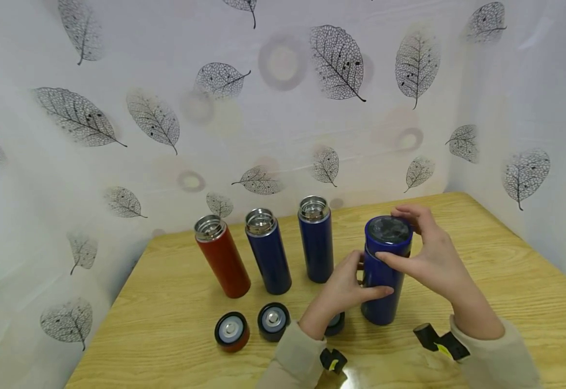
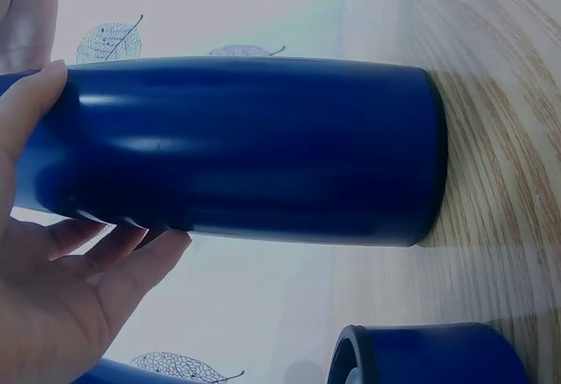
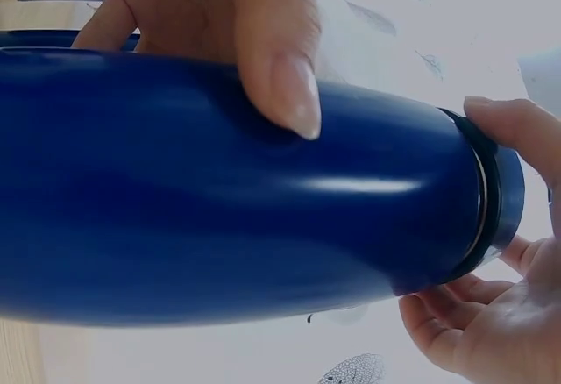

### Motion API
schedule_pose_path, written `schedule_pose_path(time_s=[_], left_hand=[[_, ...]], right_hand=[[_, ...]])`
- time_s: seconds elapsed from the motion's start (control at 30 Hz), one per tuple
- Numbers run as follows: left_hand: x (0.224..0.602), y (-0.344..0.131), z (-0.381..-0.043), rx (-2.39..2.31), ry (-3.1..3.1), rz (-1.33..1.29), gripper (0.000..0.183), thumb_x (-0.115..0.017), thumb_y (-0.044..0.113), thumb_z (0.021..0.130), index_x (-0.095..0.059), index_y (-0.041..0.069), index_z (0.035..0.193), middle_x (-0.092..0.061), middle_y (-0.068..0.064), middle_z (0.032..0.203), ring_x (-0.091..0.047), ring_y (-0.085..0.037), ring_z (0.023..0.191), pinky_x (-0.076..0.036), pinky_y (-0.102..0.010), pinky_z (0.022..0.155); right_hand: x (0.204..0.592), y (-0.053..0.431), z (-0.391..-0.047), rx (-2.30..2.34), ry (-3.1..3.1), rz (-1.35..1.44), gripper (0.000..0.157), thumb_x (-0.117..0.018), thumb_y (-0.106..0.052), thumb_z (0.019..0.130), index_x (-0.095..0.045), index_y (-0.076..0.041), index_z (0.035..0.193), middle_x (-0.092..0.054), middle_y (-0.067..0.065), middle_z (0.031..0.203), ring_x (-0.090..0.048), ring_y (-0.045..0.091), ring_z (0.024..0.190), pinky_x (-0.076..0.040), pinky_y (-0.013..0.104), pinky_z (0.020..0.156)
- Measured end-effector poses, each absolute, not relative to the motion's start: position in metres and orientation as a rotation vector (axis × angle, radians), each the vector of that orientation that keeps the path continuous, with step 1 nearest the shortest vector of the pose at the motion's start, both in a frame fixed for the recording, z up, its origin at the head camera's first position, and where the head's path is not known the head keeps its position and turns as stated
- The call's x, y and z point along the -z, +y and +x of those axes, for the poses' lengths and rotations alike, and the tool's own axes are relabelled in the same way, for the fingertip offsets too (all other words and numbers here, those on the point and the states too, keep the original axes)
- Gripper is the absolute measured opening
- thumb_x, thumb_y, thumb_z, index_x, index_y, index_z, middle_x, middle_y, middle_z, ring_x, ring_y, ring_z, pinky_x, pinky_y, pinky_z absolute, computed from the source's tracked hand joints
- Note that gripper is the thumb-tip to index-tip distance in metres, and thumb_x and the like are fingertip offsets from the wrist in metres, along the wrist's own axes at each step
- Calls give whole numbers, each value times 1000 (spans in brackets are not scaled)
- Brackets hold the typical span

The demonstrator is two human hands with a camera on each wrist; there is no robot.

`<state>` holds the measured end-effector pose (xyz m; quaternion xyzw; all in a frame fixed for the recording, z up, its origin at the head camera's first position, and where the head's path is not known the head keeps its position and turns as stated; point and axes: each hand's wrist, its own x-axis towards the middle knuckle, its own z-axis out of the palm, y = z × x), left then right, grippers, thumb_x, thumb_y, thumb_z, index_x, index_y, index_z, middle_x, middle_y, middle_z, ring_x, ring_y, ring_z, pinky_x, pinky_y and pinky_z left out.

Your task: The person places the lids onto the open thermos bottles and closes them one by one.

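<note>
Bottle (image 1: 381, 275) with long axis upright, gripped lower down by left hand (image 1: 342, 286), at the lid (image 1: 389, 230) on top by right hand (image 1: 433, 260).

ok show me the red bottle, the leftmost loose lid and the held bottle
Red bottle (image 1: 224, 263): head view, middle of its body
Leftmost loose lid (image 1: 231, 329): head view, pale inner face
Held bottle (image 2: 245, 152): left wrist view, middle of its side

From farther back, the head view faces forward and down over the surface (image 1: 166, 302); both wrist views look closely at the shared bottle (image 1: 382, 289), base (image 2: 428, 156) at three o'clock in the left, lid (image 3: 510, 193) likewise in the right.
</note>
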<state>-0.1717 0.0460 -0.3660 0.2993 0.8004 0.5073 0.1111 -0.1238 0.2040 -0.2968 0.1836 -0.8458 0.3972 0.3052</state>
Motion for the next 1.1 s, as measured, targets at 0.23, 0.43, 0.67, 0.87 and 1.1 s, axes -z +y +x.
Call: schedule_pose_path(time_s=[0.23, 0.43, 0.67, 0.87, 1.1], left_hand=[[365, 47, -172, -1492, 2349, 893, 56, -73, 28, 73, -43, 18, 118, -49, 8, 109, -50, -12, 103, -45, -23, 73], [365, 47, -172, -1480, 2353, 908, 55, -72, 30, 73, -42, 18, 118, -49, 8, 108, -50, -12, 103, -46, -26, 75], [364, 48, -170, -1456, 2424, 964, 61, -70, 35, 74, -40, 15, 123, -49, 6, 112, -48, -9, 103, -43, -29, 83], [353, 53, -165, -1695, 2400, 1049, 66, -67, 33, 78, -33, 16, 132, -41, 5, 124, -41, -7, 112, -39, -39, 89], [346, 59, -163, -1905, 2337, 1121, 57, -66, 18, 80, -38, 11, 128, -49, 0, 119, -46, -8, 106, -43, -29, 83]], right_hand=[[296, 207, -123, -1060, -2287, 486, 75, -79, 0, 60, -37, 2, 122, -49, 17, 113, -46, 29, 100, -35, 29, 85], [295, 208, -125, -1101, -2321, 496, 70, -78, -4, 63, -39, 4, 121, -43, 18, 111, -42, 31, 99, -35, 50, 78], [296, 214, -127, -1134, -2393, 530, 63, -70, -9, 75, -35, 4, 126, -42, 20, 119, -40, 34, 107, -33, 49, 84], [296, 220, -127, -1092, -2420, 607, 57, -63, -8, 81, -36, -1, 131, -48, 17, 120, -46, 27, 104, -36, 26, 85], [293, 222, -125, -1173, -2417, 633, 57, -64, -7, 80, -39, -2, 131, -47, 18, 122, -44, 30, 108, -35, 44, 88]])
